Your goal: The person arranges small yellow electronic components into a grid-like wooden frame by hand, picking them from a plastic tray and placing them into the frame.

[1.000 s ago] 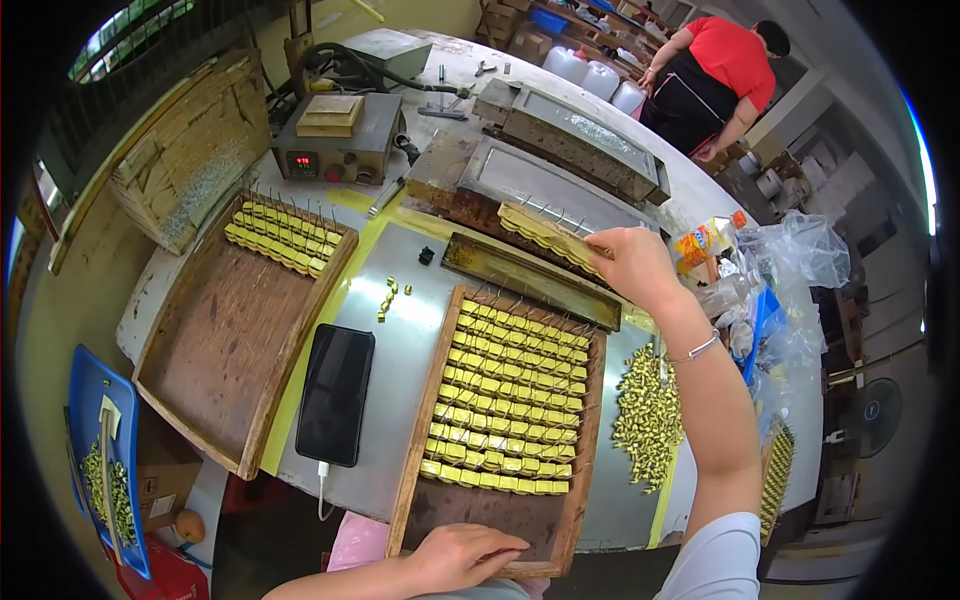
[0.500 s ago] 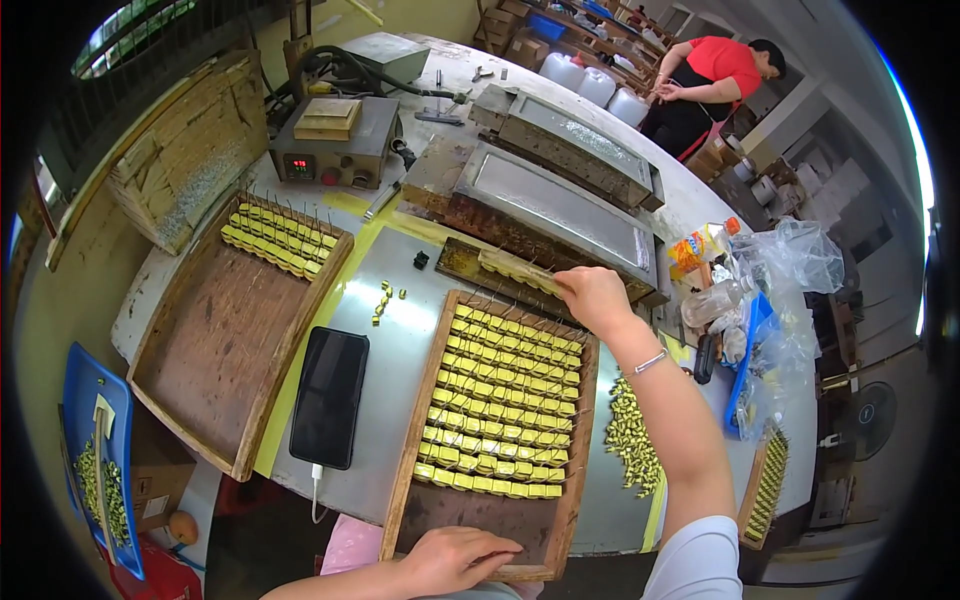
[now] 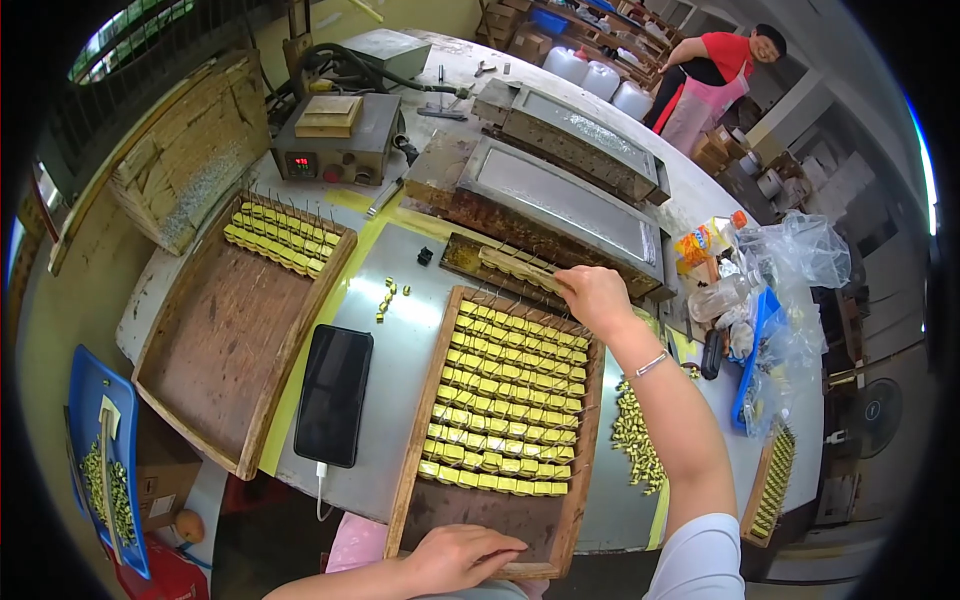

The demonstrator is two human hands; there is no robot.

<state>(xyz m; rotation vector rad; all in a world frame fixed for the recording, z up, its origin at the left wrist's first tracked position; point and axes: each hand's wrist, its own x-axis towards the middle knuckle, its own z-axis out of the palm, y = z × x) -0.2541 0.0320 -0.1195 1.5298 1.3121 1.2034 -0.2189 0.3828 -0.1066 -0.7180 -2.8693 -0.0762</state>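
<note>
My right hand (image 3: 598, 298) pinches the right end of a pale strip (image 3: 515, 268) that carries a row of small yellow-wrapped parts with thin wire leads. The strip lies over a narrow dark trough (image 3: 462, 256) with a wet-looking brownish bottom. Just below it, a wooden tray (image 3: 398, 500) holds several rows of the same yellow parts, wires sticking up between them. My left hand (image 3: 460, 558) rests at the tray's near edge, fingers stretched out and holding nothing. Beside the tray, under my right forearm, lies a heap of small yellow-and-dark pieces (image 3: 635, 440).
Two long metal basins (image 3: 560, 205) with silvery surfaces stand behind the trough. A second wooden tray (image 3: 200, 340), a phone (image 3: 333, 395) on a cable and a control box (image 3: 340, 150) are to the left. A bottle (image 3: 705, 243) and plastic bags sit right. Another person (image 3: 715, 85) stands behind.
The view has shifted slightly. The person at the back has straightened up and turned this way. Both my hands keep nearly the same places, the strip still in my right one.
</note>
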